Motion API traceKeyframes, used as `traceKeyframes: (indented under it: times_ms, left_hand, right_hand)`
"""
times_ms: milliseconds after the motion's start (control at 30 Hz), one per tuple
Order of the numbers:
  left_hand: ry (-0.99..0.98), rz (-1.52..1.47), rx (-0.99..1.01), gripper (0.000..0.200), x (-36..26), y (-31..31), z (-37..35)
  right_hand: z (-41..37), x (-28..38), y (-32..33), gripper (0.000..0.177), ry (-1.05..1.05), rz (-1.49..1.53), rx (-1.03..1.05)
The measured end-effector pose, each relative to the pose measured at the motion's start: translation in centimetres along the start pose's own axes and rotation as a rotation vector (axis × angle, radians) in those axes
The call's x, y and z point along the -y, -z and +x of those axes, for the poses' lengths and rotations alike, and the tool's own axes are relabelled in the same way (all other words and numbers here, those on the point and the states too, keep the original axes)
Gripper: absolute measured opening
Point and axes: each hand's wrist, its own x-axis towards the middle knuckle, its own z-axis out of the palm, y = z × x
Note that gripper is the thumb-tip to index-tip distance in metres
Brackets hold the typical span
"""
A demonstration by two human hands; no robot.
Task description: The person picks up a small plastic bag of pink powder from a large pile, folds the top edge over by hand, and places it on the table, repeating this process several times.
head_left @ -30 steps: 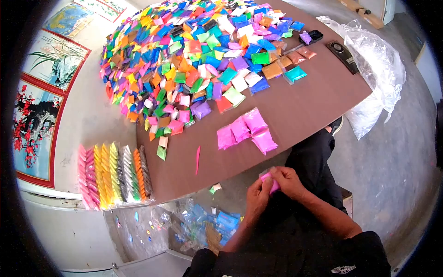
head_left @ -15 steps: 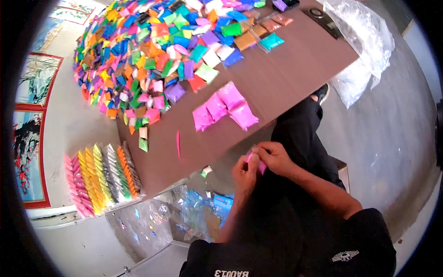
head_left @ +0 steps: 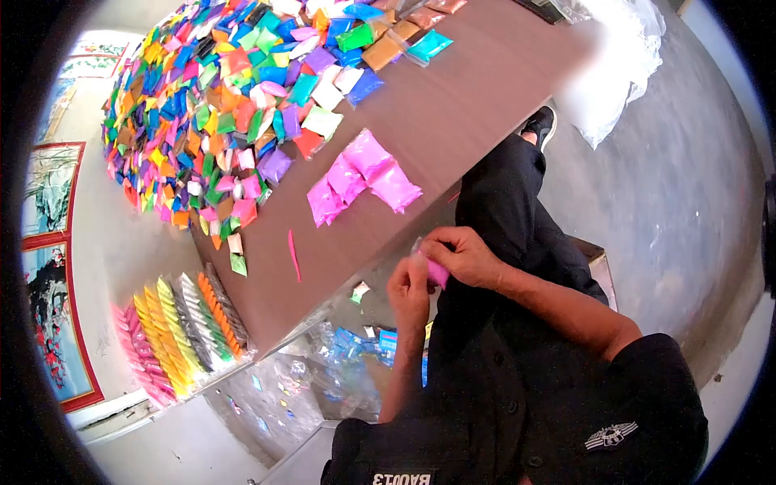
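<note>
Above my lap, beyond the table's near edge, both hands meet at a small pink packet [head_left: 437, 275]. My right hand [head_left: 462, 257] pinches its upper part, where a bit of clear film shows. My left hand [head_left: 411, 288] has its fingers closed against the packet's left side; the fingertips are slightly blurred. Several bright pink packets [head_left: 369, 153] lie grouped on the brown table [head_left: 453, 105]. Left of them rests a thin pink strip [head_left: 293, 255].
A large heap of colourful packets [head_left: 234, 105] covers the table's far left. Rows of coloured packets [head_left: 174, 331] stand at the left corner. Clear plastic [head_left: 618, 73] hangs off the right end. Plastic wrappers [head_left: 343, 356] lie below the table's near edge.
The view has shifted, so the table's contents appear further left. My hands stay together at the pink packet, with clear film now visible at its top.
</note>
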Motion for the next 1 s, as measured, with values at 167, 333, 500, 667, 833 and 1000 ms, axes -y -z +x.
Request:
traceKeyframes:
  times_ms: [167,333,500,667,833,1000]
  left_hand:
    - [-0.019,0.003,0.025,0.034,1.1,0.7,0.4]
    - [-0.065,0.133,-0.125,0.038,0.4,0.3,0.4]
    - [-0.122,0.194,-0.098,0.038,0.6,1.1,0.4]
    - [-0.021,0.111,-0.112,0.042,-0.1,0.6,0.3]
    - [-0.011,0.105,-0.065,0.038,-0.3,1.0,0.4]
    - [-0.193,0.304,-0.141,0.040,-0.1,1.6,0.5]
  right_hand:
    - [-0.2,-0.4,-0.4,0.028,0.061,-0.045,-0.020]
    - [-0.4,1.9,-0.3,0.037,0.018,-0.188,0.018]
    - [-0.5,1.8,-0.1,0.041,0.040,-0.241,0.078]
    - [-0.9,1.6,0.1,0.041,0.100,-0.292,0.081]
    - [-1.1,1.9,0.3,0.037,0.160,-0.358,0.120]
    - [-1.2,2.1,0.0,0.035,0.167,-0.339,0.116]
